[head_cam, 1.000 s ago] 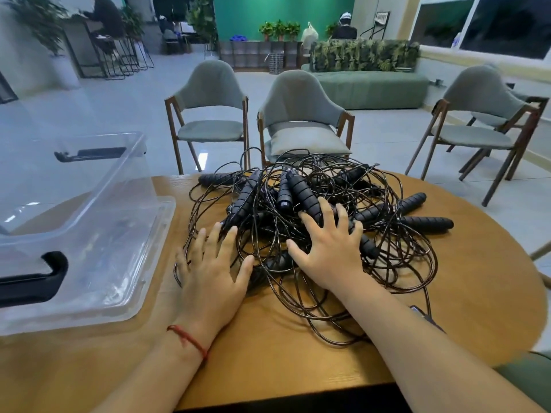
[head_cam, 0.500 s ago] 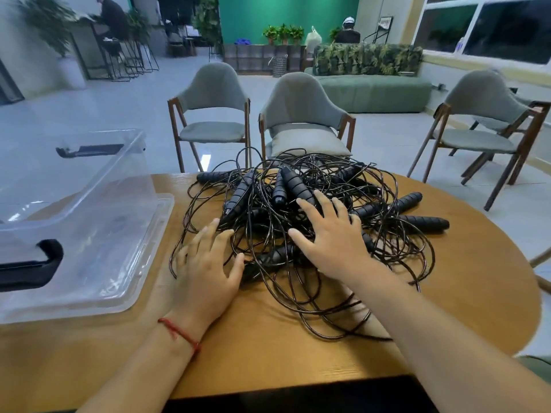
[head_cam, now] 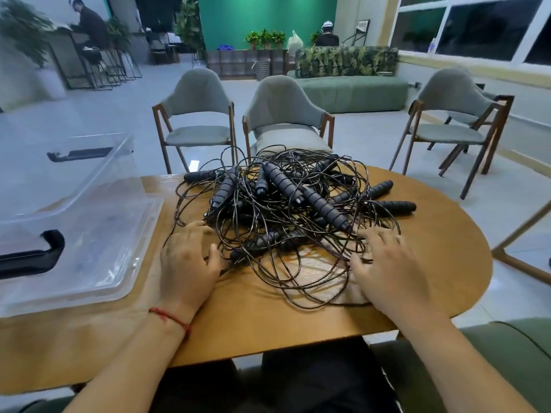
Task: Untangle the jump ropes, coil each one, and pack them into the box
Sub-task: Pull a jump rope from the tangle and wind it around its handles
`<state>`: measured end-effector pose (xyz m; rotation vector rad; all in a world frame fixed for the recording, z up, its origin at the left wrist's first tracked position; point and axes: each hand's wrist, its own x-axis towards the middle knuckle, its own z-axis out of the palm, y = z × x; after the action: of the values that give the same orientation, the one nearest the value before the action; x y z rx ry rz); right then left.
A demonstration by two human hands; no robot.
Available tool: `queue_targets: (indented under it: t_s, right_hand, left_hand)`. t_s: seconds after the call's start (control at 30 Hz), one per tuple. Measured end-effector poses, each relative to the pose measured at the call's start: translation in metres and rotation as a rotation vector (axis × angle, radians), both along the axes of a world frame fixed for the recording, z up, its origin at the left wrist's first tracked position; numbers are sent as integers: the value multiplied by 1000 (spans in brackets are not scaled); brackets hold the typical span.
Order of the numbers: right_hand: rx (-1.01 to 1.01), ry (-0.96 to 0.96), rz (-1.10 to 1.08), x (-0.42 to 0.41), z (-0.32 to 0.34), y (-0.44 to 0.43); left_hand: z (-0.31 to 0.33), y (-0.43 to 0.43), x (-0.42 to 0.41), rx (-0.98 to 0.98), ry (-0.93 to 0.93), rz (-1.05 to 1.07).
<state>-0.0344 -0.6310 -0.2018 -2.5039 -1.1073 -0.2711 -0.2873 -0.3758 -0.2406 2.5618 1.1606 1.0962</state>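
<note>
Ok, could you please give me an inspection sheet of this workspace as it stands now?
Surface: round wooden table.
Job's things: jump ropes in one tangled pile mid-table, black handles mixed in; clear box at the left, no rope in it.
Clutter: nothing seen.
Hands: left hand at the pile's near left edge, grip unclear in the blur; right hand at its near right edge, fingers spread.
Cables: nothing seen besides the rope cords.
Surroundings: grey chairs beyond the table, green sofa behind, people seated far back.
</note>
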Motion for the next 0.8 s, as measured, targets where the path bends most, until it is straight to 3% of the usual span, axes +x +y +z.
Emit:
queue_targets:
  t_s: [0.13,0.33,0.6,0.8]
  right_hand:
    - [-30,-59,-40,-2,-7,-24]
    - [-185,56,15,-10,-4,-9]
    - [152,217,211,-27,41,44]
    - [29,271,354,-69,54,46]
  left_hand:
    - [0,3,2,-24,-22,6]
    - [1,2,1,-38,-29,8]
    - [14,-19,7,104,-194,-133]
    - [41,-76,28,-291,-332,-396]
